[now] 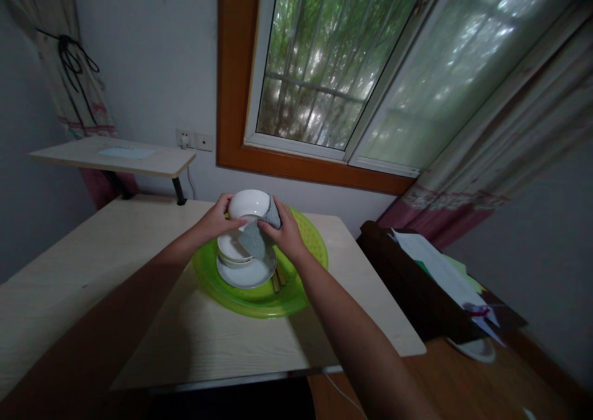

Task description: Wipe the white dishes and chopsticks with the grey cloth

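Observation:
A white bowl (249, 202) is tilted between my two hands, above a stack of dishes. My left hand (217, 220) grips its left side, thumb along the near rim. With my right hand (286, 227) I press a grey cloth (257, 239) over the bowl's right side, and the cloth hangs down in front. Below sit another white bowl (231, 247) and a white plate (245, 275), partly hidden by the cloth. Wooden chopsticks (278, 279) lie to the right of the plate. All of these rest in a round green tray (264, 310).
The tray stands on a pale wooden table (222, 352). A small raised shelf (115, 155) is at the back left. Behind the table is a window (324, 68) with an orange-brown frame. On the right, papers (435, 265) lie on dark furniture (393, 284).

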A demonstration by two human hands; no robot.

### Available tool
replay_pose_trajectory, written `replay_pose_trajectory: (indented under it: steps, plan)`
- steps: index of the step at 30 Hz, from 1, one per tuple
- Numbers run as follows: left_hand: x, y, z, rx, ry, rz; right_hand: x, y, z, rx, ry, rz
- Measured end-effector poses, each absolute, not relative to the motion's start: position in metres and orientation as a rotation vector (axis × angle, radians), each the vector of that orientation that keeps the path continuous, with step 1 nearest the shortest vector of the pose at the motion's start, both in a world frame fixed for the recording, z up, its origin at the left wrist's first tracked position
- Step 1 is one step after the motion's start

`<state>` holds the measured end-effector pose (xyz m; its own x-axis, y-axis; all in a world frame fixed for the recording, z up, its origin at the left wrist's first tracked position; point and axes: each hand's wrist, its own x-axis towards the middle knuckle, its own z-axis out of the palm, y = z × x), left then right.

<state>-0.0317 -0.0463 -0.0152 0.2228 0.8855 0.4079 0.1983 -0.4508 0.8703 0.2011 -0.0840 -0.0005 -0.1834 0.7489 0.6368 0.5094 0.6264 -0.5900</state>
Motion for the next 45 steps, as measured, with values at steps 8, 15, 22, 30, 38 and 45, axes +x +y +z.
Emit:
replay_pose_trajectory:
  steps: [8, 15, 22, 30, 38, 45]
  plan:
    - [-0.030, -0.065, -0.003, 2.046, 1.067, 1.341, 0.203, -0.089, 0.003, -0.940, -1.989, 0.189]
    - [-0.031, -0.071, 0.001, 2.306, 1.183, 1.278, 0.204, -0.091, 0.004, -0.902, -2.090, 0.094]
    - [-0.032, -0.071, -0.003, 2.309, 1.180, 1.313, 0.205, -0.092, 0.007, -0.878, -2.122, 0.002]
    - [-0.031, -0.069, -0.007, 2.169, 1.232, 1.292, 0.202, -0.094, 0.013, -0.714, -2.215, -0.093]
    - [-0.031, -0.066, -0.007, 2.166, 1.224, 1.238, 0.196, -0.096, 0.012, -0.656, -2.238, -0.084]
    - [-0.029, -0.067, -0.007, 2.103, 1.253, 1.246, 0.202, -0.090, 0.008, -0.844, -2.109, -0.020]
